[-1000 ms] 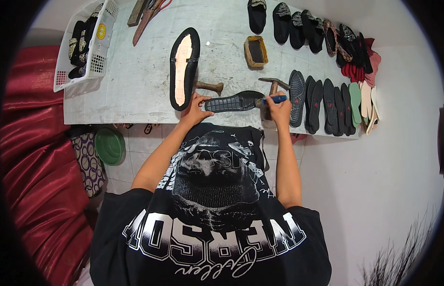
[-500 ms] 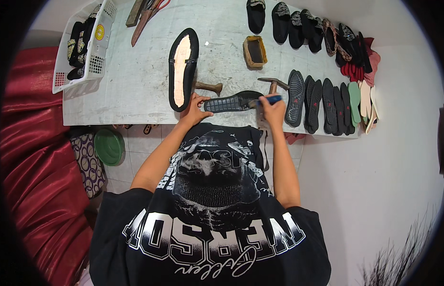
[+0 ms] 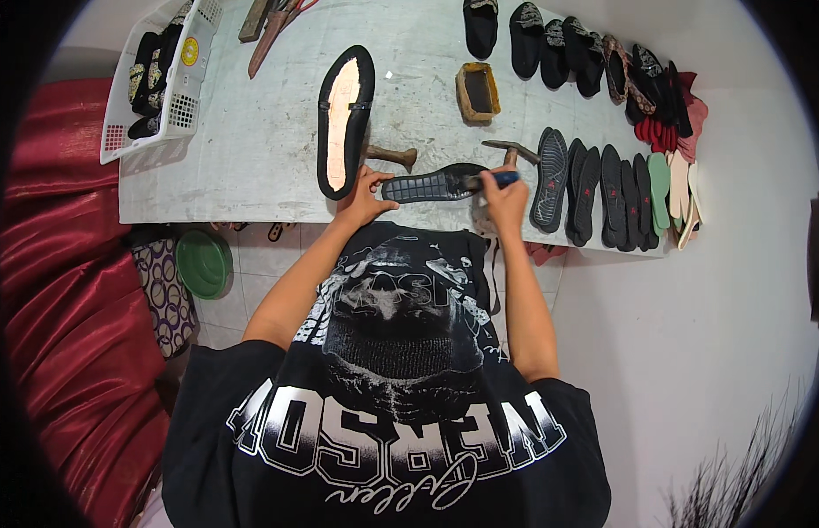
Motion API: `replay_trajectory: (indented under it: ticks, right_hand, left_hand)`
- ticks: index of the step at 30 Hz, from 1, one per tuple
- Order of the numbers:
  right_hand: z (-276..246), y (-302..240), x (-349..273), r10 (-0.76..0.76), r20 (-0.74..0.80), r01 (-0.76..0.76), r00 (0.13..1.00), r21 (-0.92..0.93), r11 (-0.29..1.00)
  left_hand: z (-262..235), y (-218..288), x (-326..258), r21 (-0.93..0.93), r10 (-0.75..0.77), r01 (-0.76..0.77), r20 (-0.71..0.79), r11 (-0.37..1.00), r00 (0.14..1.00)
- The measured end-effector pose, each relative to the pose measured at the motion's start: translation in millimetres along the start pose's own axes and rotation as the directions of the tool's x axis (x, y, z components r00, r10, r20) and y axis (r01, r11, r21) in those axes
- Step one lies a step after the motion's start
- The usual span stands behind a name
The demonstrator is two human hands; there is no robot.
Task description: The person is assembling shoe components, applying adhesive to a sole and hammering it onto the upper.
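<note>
A black shoe sole point(image 3: 418, 188) with a grid-like pattern lies crosswise near the table's front edge. My left hand point(image 3: 367, 199) grips its left end between thumb and fingers. In my right hand point(image 3: 504, 201) is a brush with a blue handle point(image 3: 507, 179), its tip on the sole's right part. Just left of the sole, a black shoe point(image 3: 325, 163) lies bottom up, with a cream strip along its underside. Behind the sole sits a wooden-handled tool point(image 3: 394, 157). A hammer point(image 3: 515, 150) rests beyond my right hand, its handle partly covered.
A yellowish tub point(image 3: 477, 93) with dark contents stands farther back. Several black soles point(image 3: 585, 194) line the right side, with finished-looking shoes point(image 3: 526, 44) behind. A white basket point(image 3: 176, 110) holding shoes and a pair of shears point(image 3: 269, 40) are at the left. A green basin point(image 3: 204, 264) is below the table.
The brush has shifted slightly over the sole's right part in my right hand. My left hand keeps its grip. The whole view has shifted slightly.
</note>
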State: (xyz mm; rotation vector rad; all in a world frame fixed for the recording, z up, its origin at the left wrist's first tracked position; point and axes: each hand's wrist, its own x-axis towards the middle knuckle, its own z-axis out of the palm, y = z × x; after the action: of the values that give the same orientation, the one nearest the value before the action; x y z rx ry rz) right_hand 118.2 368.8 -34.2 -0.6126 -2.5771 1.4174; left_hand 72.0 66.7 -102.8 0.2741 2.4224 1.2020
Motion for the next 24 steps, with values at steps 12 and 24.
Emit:
replay_trajectory:
  ticks: [12, 24]
  right_hand:
    - [30.2, -8.3, -11.8, -0.385, 0.106, 0.394, 0.917, -0.073, 0.916]
    - [5.5, -15.2, -41.4, -0.325, 0.233, 0.336, 0.917, -0.009, 0.942]
  left_hand:
    - [-0.7, -0.5, 2.0, -0.015, 0.007, -0.007, 0.021, 1.0, 1.0]
    - [1.1, -3.4, 2.1, -0.009, 0.017, -0.017, 0.008, 1.0, 1.0]
